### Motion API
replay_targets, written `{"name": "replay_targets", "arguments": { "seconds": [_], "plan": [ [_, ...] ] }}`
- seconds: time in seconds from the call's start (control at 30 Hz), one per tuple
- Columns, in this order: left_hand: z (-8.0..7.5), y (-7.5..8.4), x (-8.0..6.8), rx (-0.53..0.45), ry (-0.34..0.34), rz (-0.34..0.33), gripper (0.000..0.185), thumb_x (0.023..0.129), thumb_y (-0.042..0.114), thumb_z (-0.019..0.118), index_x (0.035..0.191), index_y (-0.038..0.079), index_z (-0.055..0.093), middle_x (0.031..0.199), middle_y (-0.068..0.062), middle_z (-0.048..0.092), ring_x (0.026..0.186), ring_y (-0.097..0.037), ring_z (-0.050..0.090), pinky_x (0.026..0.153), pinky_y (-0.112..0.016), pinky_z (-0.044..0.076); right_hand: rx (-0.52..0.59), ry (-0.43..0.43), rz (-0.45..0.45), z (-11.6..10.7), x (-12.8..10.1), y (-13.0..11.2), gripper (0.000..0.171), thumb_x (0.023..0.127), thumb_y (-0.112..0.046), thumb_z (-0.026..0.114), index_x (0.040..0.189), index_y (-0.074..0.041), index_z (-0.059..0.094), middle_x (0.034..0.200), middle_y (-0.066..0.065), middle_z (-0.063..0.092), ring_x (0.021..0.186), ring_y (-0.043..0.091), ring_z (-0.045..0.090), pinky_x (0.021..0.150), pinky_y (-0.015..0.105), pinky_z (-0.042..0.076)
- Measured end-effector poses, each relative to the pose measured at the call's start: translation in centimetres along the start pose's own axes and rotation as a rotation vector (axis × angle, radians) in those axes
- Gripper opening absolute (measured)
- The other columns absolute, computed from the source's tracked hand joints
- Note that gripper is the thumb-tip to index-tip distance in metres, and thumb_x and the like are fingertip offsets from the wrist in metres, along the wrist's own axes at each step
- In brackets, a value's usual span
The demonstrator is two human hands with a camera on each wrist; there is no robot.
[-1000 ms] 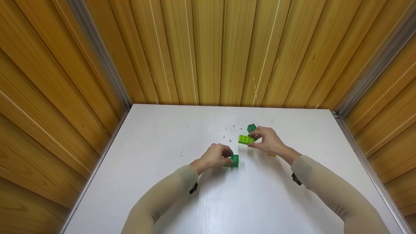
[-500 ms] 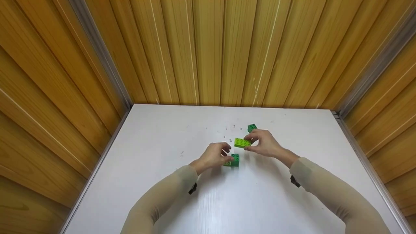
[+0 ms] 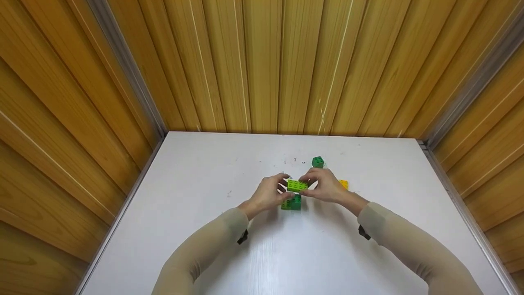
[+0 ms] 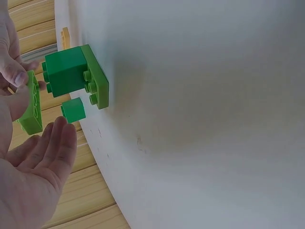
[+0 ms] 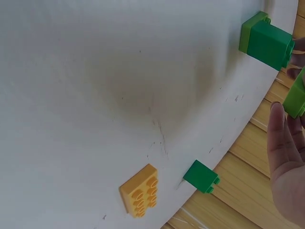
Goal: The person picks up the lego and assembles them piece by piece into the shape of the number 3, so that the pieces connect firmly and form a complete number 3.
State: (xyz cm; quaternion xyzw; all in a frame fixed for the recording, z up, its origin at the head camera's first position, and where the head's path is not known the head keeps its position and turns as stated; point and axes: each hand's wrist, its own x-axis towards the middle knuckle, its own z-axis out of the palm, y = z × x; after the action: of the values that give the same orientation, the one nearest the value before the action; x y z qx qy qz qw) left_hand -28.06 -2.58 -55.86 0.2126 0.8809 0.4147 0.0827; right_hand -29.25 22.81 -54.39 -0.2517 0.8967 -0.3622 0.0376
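Lime-green plastic fills my right hand (image 3: 325, 189): I pinch a long brick (image 3: 297, 185) by its end and hold it in the air just above the green stack (image 3: 292, 202), which stands on the white table (image 3: 204, 229). My left hand (image 3: 270, 194) is beside the stack with fingers relaxed and straight, gripping nothing, its fingertips near the lifted brick's other end. A small dark green cube (image 3: 317, 162) sits farther back, and a flat yellow plate (image 3: 343, 184) lies behind my right hand.
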Motion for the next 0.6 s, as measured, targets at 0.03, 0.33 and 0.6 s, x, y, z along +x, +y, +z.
{"name": "replay_targets", "arguments": {
  "seconds": [0.03, 0.33, 0.6],
  "plan": [
    [0.0, 0.0, 0.0, 0.002, 0.001, 0.004, 0.061, 0.103, 0.024, 0.084, 0.157, 0.006, 0.06, 0.135, -0.016, 0.079, 0.118, -0.028, 0.08, 0.099, -0.039, 0.067, -0.001, -0.001, -0.013, 0.1, 0.0, 0.0, 0.033, 0.093, -0.016, 0.092, 0.124, -0.009, 0.085, 0.113, 0.009, 0.078, 0.106, 0.029, 0.08, 0.076, 0.022, 0.064],
    [-0.2, -0.4, -0.4, -0.01, 0.024, 0.065, 0.052, 0.102, 0.017, 0.084, 0.15, 0.004, 0.067, 0.134, -0.015, 0.079, 0.114, -0.029, 0.081, 0.097, -0.039, 0.068, 0.019, -0.007, -0.045, 0.9, 0.0, -0.5, 0.033, 0.092, -0.017, 0.093, 0.122, -0.009, 0.085, 0.11, 0.01, 0.08, 0.104, 0.03, 0.081, 0.075, 0.021, 0.062],
    [-0.2, -0.8, -0.8, -0.012, 0.031, 0.091, 0.038, 0.103, 0.014, 0.082, 0.138, 0.001, 0.074, 0.134, -0.013, 0.081, 0.11, -0.027, 0.081, 0.092, -0.032, 0.068, 0.06, -0.022, -0.049, 1.4, -0.2, -0.4, 0.038, 0.09, -0.013, 0.093, 0.126, -0.007, 0.084, 0.113, 0.012, 0.083, 0.104, 0.029, 0.081, 0.076, 0.019, 0.062]
  ]
}}
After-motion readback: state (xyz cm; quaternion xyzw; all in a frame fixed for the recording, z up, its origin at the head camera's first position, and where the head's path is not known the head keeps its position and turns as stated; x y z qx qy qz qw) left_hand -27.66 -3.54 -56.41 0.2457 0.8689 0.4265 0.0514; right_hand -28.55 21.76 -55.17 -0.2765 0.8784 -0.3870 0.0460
